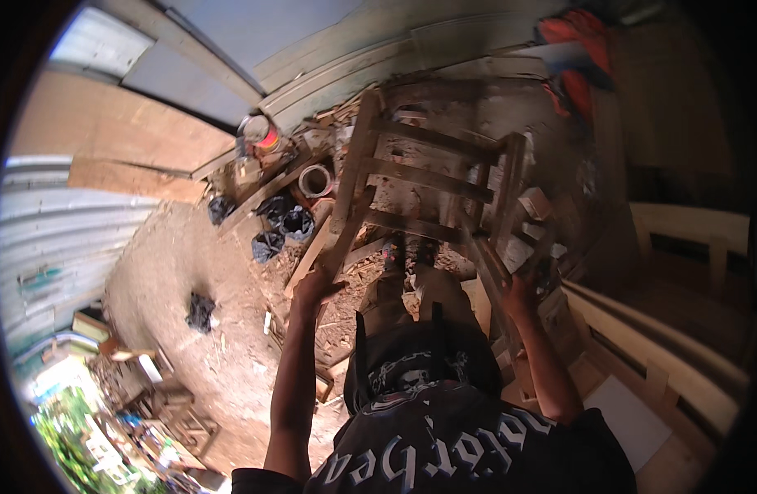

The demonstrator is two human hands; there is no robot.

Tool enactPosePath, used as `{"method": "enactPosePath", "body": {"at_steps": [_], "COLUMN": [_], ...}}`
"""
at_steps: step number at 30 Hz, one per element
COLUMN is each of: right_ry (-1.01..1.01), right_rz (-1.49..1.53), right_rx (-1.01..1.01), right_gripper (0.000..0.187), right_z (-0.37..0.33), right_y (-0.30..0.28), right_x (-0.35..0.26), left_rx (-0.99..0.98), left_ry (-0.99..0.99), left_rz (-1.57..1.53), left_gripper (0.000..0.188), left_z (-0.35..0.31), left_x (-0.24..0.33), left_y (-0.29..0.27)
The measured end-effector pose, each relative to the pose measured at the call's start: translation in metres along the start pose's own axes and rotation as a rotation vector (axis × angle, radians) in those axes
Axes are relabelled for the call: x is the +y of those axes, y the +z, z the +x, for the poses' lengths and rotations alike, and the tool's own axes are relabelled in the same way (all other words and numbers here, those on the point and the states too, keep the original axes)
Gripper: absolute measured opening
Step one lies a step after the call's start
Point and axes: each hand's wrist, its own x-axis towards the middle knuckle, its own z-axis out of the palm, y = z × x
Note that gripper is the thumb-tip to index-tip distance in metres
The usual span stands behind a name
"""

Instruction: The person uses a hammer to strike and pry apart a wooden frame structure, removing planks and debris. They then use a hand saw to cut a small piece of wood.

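Observation:
A dark wooden chair frame (428, 179), with several crosspieces between its long side pieces, is tilted up in front of my legs. My left hand (317, 288) is closed round the near end of its left side piece, the thumb pointing inward. On the other side, my right hand (520, 295) grips the right side piece near its lower end; its fingers are partly lost in shadow. My shoes and trouser legs show through and below the frame. The frame's far ends reach over the littered dirt floor (164, 272).
Black plastic bags (296, 222), a white bucket-like ring (316, 181) and a paint can (260, 132) lie left of the frame. Wood scraps are strewn beneath it. Pale wooden furniture frames (658, 337) stand close on my right. Corrugated sheeting (45, 239) walls the left side.

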Motion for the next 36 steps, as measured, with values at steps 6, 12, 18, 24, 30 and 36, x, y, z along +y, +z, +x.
{"method": "enactPosePath", "body": {"at_steps": [6,12,18,24,30,36], "right_ry": [0.371,0.287,0.233,0.221,0.123,0.01], "right_rz": [0.464,0.509,0.599,0.592,0.347,0.785], "right_rx": [-0.244,-0.202,-0.167,-0.005,0.239,0.073], "right_gripper": [0.053,0.06,0.054,0.046,0.032,0.029], "right_z": [-0.027,-0.03,-0.018,-0.017,-0.082,-0.123], "right_y": [0.008,0.012,0.05,0.057,-0.014,0.001], "right_x": [0.031,0.023,0.042,0.045,-0.013,-0.036], "left_rx": [0.121,0.234,0.234,0.065,0.461,0.878], "left_ry": [0.07,0.084,0.137,0.07,0.182,0.361], "left_rz": [0.162,0.235,0.302,0.306,0.161,-0.254], "left_gripper": [0.047,0.03,0.028,0.047,0.046,0.032], "left_z": [0.042,0.02,0.012,-0.012,-0.041,-0.05], "left_x": [-0.019,0.001,0.001,0.006,-0.022,-0.015], "left_y": [0.04,0.028,0.025,-0.003,0.01,0.023]}}
